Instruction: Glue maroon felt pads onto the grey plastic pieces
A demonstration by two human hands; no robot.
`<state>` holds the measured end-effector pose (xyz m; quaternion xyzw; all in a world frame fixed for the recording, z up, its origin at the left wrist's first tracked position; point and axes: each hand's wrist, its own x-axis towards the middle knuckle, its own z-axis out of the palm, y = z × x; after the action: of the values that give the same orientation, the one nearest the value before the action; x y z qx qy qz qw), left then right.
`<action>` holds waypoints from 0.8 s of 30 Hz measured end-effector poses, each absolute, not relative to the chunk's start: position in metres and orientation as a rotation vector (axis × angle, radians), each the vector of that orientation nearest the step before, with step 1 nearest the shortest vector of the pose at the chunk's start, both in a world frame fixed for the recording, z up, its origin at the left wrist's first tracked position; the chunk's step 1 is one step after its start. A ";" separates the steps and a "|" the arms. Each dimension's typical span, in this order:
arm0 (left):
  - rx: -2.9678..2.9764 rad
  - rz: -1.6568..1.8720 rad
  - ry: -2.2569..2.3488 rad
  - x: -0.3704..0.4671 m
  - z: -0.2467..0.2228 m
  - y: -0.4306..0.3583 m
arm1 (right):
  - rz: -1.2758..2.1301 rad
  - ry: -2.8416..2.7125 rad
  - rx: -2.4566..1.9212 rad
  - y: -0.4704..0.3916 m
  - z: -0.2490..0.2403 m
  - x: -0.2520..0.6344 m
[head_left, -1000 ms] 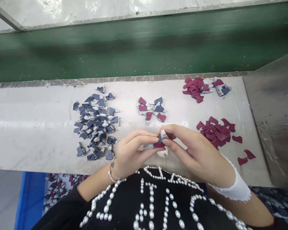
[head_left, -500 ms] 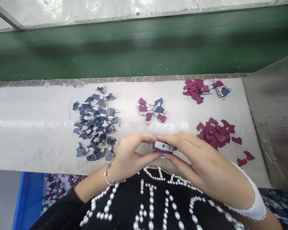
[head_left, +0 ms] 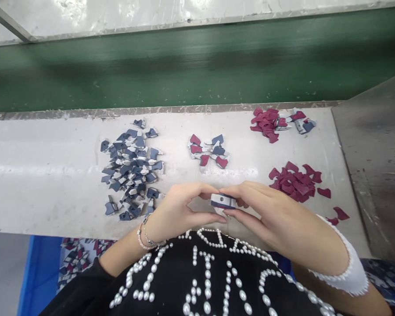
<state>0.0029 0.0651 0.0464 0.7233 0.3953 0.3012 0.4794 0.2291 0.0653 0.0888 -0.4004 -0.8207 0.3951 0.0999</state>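
Observation:
Between finger and thumb, my right hand [head_left: 266, 215] pinches a small light-grey and dark-blue plastic piece [head_left: 223, 200] with a round hole in its side. A thin maroon edge shows along its underside. My left hand [head_left: 184, 204] is beside it, fingers at the piece's upper left corner and thumb apart below, so it is open. Just beyond the hands lies a small group of similar pieces [head_left: 222, 161], some with maroon faces, others with blue. To the left is a large pile of grey-and-blue pieces [head_left: 131, 166], and on the right a heap of flat maroon inserts [head_left: 296, 182].
A second maroon heap [head_left: 266, 123] lies at the back right, with a few grey pieces [head_left: 304, 125] beside it. Behind the white worktop [head_left: 52, 175] runs a green band [head_left: 197, 70]. A metal panel [head_left: 378, 166] stands at right. A blue bin [head_left: 41, 263] holds more pieces below left.
My left thumb has come away from the piece and dropped slightly, opening the hand. The piece has shifted a little and stays in my right hand. The piles look the same.

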 end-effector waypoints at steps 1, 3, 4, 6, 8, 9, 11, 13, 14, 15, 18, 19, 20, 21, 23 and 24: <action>1.776 0.690 0.940 0.001 0.048 0.067 | 1.180 -2.430 -1.207 0.065 0.089 0.229; 1.825 0.604 0.904 -0.001 0.050 0.069 | 1.204 -2.459 -1.224 0.065 0.088 0.228; 1.872 0.567 0.888 -0.003 0.051 0.069 | 1.216 -2.476 -1.225 0.065 0.088 0.228; 1.990 0.526 0.868 -0.005 0.052 0.069 | 1.238 -2.490 -1.220 0.066 0.089 0.227; 2.084 0.551 0.846 -0.005 0.052 0.068 | 1.237 -2.486 -1.201 0.067 0.091 0.227; 2.111 0.588 0.833 -0.005 0.052 0.067 | 1.225 -2.486 -1.191 0.068 0.093 0.226; 2.145 0.694 0.799 -0.004 0.051 0.067 | 1.193 -2.505 -1.160 0.070 0.096 0.226; 2.175 0.806 0.763 -0.003 0.050 0.067 | 1.176 -2.524 -1.110 0.071 0.098 0.225; 2.183 0.860 0.749 -0.002 0.049 0.067 | 1.182 -2.527 -1.078 0.071 0.099 0.225; 2.183 0.910 0.735 -0.002 0.048 0.067 | 1.193 -2.525 -1.042 0.072 0.099 0.225; 2.152 0.978 0.722 -0.001 0.047 0.066 | 1.198 -2.524 -0.995 0.073 0.100 0.224; 2.146 0.955 0.734 -0.002 0.048 0.066 | 1.185 -2.534 -0.999 0.074 0.100 0.223; 2.144 0.912 0.757 -0.002 0.048 0.066 | 1.170 -2.546 -1.013 0.074 0.100 0.222; 2.144 0.862 0.783 -0.003 0.048 0.066 | 1.155 -2.557 -1.032 0.075 0.100 0.221; 2.145 0.796 0.820 -0.005 0.048 0.066 | 1.140 -2.576 -1.061 0.077 0.100 0.220; 2.148 0.791 0.824 -0.006 0.048 0.067 | 1.137 -2.583 -1.069 0.077 0.100 0.219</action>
<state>-0.0060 0.0667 0.0479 0.8279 0.3177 0.3051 0.3472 0.2189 0.0772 0.1000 -0.3536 -0.8543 0.3759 0.0620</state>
